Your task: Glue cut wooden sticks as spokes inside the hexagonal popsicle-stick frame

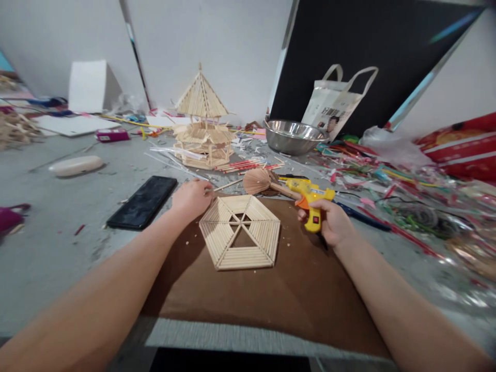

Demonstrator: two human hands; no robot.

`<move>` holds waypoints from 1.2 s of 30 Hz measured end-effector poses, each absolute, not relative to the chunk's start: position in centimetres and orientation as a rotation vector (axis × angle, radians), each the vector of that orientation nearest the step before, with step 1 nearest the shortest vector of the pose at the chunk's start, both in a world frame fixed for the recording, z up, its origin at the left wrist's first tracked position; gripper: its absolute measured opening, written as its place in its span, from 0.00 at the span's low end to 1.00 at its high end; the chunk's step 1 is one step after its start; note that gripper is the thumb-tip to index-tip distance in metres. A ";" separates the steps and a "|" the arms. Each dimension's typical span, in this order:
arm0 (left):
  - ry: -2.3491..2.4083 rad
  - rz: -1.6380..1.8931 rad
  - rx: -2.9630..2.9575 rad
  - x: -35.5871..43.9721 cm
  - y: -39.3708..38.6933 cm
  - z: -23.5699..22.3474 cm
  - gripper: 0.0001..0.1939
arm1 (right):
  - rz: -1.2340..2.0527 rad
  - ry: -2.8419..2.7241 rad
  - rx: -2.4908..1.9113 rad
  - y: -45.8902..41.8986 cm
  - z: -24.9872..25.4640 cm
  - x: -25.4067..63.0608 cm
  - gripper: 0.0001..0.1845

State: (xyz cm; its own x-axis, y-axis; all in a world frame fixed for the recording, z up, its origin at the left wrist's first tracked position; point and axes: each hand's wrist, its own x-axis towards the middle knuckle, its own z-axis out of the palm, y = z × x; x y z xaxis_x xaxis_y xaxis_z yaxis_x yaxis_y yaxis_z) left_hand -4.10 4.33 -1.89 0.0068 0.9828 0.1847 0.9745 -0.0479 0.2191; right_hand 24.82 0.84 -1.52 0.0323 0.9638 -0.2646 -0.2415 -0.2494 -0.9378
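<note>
My right hand (336, 223) is wrapped around the grip of a yellow hot glue gun (314, 199) with an orange trigger; its nozzle points left. My left hand (192, 198) is closed just beyond the upper left edge of a flat hexagonal panel (248, 257) built from thin wooden sticks. A single wooden stick (229, 184) runs out to the right from my left fingertips. The panel lies on a brown mat (240, 297), with gaps around its middle where the spokes cross. Behind the gun lies a brown pleated fan-shaped piece (256, 181).
A stick-built pavilion model (202, 98) stands at the back, with red-tipped sticks (242, 165) before it. A black phone (143, 202) and white case (76, 166) lie left. Behind are a metal bowl (296, 138) and tote bag (329, 106); colourful scraps (372, 178) litter the right.
</note>
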 end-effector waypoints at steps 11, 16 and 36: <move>2.140 0.201 2.256 -5.3 5.2 -2.7 0.15 | 1.305 -0.956 -1.278 1.0 -2.4 24.2 0.09; 2.121 0.149 2.234 -5.3 5.0 -2.4 0.12 | 1.260 -1.008 -1.299 1.3 -2.7 24.2 0.08; 2.059 0.203 2.280 -4.7 4.9 -2.1 0.14 | 0.625 -1.416 -1.591 2.6 -4.4 23.6 0.20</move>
